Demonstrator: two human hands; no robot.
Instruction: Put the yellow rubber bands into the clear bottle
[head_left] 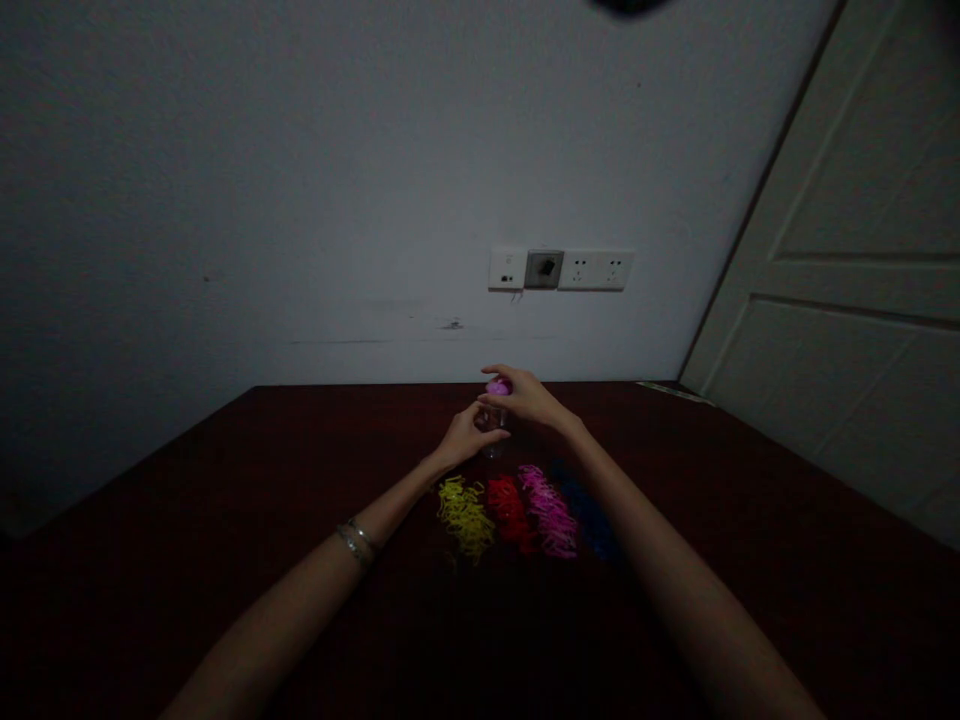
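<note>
A small clear bottle (492, 452) stands upright on the dark red table, with a pink cap (498, 386) at its top. My left hand (466, 438) is closed round the bottle's body, thumb in front. From the right, my right hand (529, 396) grips the pink cap between thumb and fingers. Nearer to me lie piles of short coloured strands: yellow (466, 515), red (512, 512), pink (551, 510) and dark blue (589, 510). My right forearm partly covers the blue pile. What the bottle contains is too dark to make out.
The dark red table (315, 480) reaches back to a pale wall (360, 200). Wall sockets (596, 270) and a grey switch plate (543, 269) sit above its far edge. On the right is a panelled door (847, 300). The light is dim.
</note>
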